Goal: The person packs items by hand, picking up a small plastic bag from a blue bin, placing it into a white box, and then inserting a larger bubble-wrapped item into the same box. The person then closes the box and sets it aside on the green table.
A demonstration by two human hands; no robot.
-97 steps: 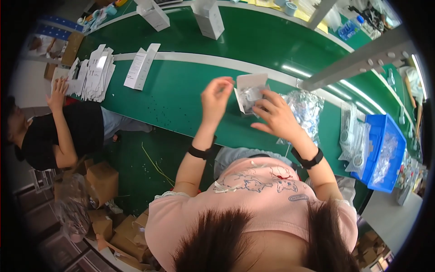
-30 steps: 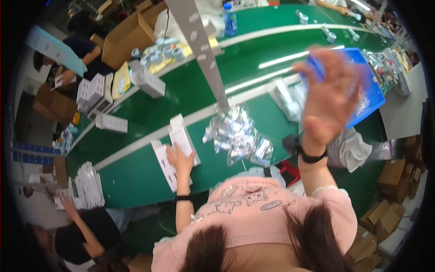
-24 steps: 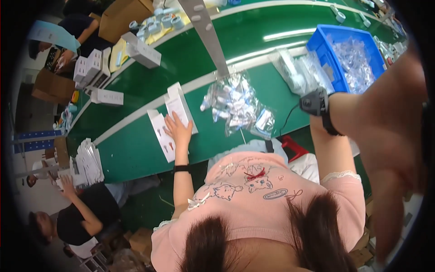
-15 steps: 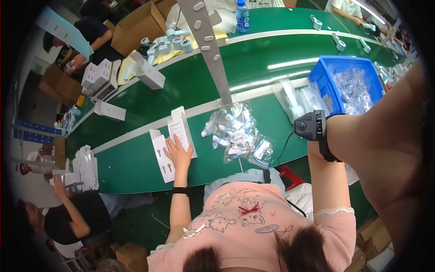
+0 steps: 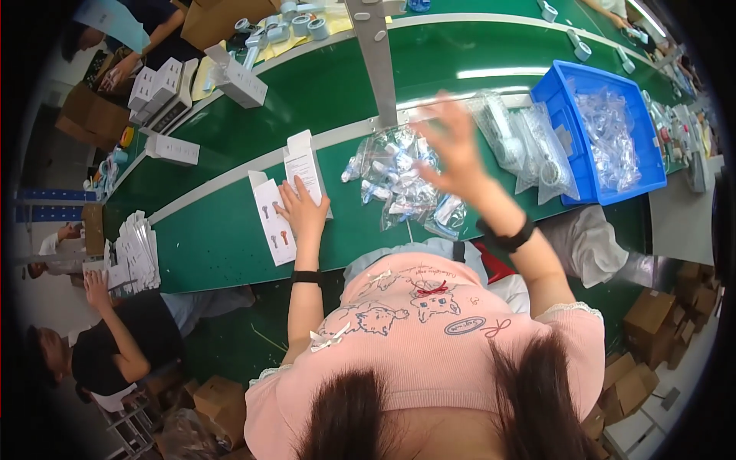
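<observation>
My left hand (image 5: 305,213) lies with outstretched fingers on two slim white boxes side by side on the green table. The left box (image 5: 263,201) bears pictures of handheld devices; the right box (image 5: 302,153) has printed text and an end flap sticking up. My right hand (image 5: 458,149) is raised over the table, blurred, fingers apart and nothing visible in it. Below and beside it lies a pile of small clear bags (image 5: 387,180) holding white and blue parts. Larger clear bags (image 5: 502,134) with pale blue devices lie farther right.
A blue bin (image 5: 565,153) of clear bags stands at the right. A metal post (image 5: 376,69) rises behind the pile. White folded cartons (image 5: 138,253) are stacked at the left end, near a co-worker (image 5: 115,345). Across the table are white boxes (image 5: 241,84) and pale blue devices (image 5: 277,32).
My right arm, formerly held close before the camera with its hand out of sight, has swung down and left over the bag pile. My left hand still lies on the boxes.
</observation>
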